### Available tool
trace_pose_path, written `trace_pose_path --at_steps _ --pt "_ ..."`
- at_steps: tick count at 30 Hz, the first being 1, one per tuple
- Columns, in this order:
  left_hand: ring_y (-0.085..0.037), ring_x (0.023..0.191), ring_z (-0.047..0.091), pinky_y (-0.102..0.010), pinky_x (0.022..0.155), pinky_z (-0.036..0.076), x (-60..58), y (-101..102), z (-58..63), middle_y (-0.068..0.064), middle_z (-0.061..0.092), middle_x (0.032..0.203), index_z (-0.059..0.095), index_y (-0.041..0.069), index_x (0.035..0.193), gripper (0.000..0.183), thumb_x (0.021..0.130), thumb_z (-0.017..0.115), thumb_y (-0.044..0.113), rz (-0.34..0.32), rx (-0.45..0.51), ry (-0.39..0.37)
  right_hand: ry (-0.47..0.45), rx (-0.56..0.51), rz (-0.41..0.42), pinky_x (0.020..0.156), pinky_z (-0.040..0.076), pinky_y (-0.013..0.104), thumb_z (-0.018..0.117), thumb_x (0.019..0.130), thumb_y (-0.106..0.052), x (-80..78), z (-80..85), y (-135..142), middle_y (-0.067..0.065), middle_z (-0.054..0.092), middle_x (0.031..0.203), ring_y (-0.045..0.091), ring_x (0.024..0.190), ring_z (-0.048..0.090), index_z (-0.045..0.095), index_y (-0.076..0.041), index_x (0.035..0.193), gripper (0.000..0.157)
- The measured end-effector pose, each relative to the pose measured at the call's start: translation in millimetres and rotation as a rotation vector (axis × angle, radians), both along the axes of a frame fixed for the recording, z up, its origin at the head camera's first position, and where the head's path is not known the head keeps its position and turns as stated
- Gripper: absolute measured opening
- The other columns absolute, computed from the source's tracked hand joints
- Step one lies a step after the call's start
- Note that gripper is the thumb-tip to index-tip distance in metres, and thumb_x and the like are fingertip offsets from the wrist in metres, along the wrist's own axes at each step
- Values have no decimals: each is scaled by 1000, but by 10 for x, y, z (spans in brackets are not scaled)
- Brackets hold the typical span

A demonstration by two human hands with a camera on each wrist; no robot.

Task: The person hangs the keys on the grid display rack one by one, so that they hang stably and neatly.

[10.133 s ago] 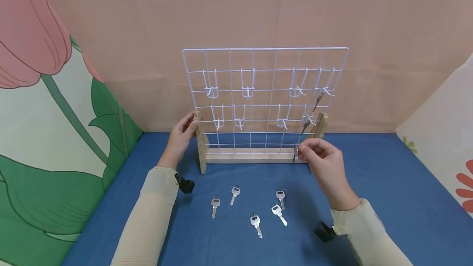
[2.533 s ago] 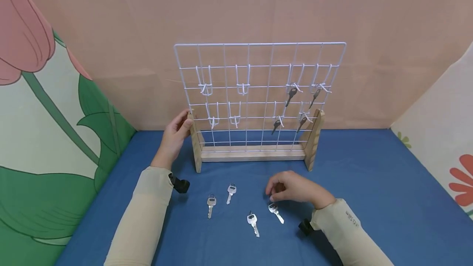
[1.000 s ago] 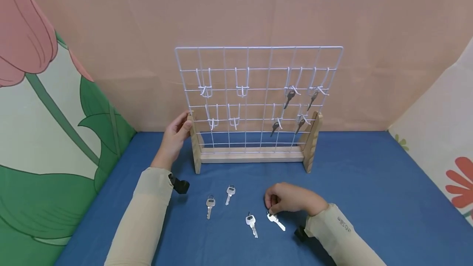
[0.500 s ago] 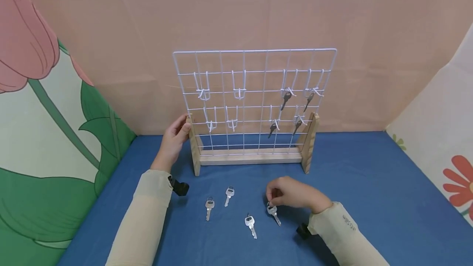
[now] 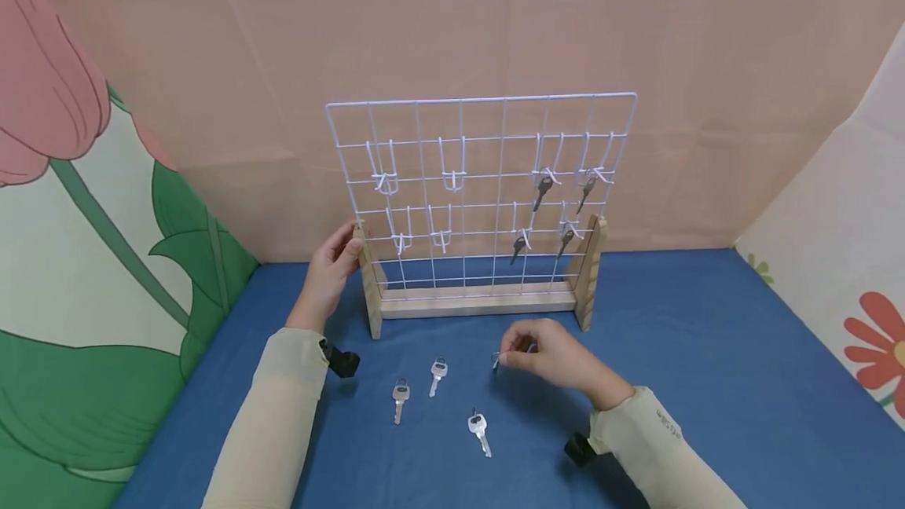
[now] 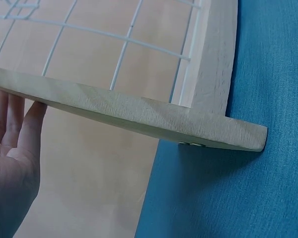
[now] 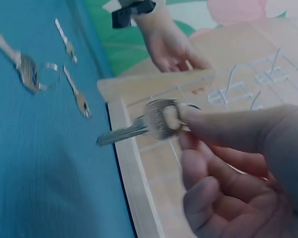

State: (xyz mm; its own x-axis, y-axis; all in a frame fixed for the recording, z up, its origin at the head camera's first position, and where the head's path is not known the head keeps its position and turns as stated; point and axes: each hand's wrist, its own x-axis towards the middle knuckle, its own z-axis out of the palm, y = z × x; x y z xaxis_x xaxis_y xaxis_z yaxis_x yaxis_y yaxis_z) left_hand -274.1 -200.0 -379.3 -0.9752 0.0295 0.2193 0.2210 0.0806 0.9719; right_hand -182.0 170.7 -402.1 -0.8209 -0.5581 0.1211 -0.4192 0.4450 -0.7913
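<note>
Right hand pinches a silver key by its head, lifted off the blue cloth, just short of the rack. Left hand, fingers straight, rests against the wire rack's wooden end post. 3 keys lie between both hands.
</note>
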Motion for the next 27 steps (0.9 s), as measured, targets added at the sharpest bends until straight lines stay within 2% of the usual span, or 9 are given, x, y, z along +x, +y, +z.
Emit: trace_pose_path --at_steps 6,12,20,27 --pt "-36 141 41 -41 111 40 7 5 -19 -18 41 154 33 10 159 65 104 54 38 1 -3 -2 -78 -200 -151 59 50 29 73 95 -14 22 87 -80 6 64 81 18 69 57 71 -6 95 9" --pt "-35 139 42 -42 111 40 3 11 -8 -17 42 153 34 11 159 62 105 53 35 6 3 -3 -150 -419 -199 61 52 28 71 97 -14 -9 315 -195 11 63 79 22 67 57 69 1 99 15" --pt "-37 140 42 -42 112 39 7 30 -4 -19 42 153 34 8 158 59 106 51 28 -7 19 -4 -59 -570 -228 67 56 30 71 97 -19 -46 623 -395 13 64 81 22 70 59 71 -2 100 17" --pt "-29 137 45 -42 112 40 2 4 -5 -17 42 153 34 9 159 61 105 52 32 5 13 -10 101 -646 -239 66 56 29 69 99 -16 -140 858 -668 10 63 81 25 72 59 69 0 102 16"
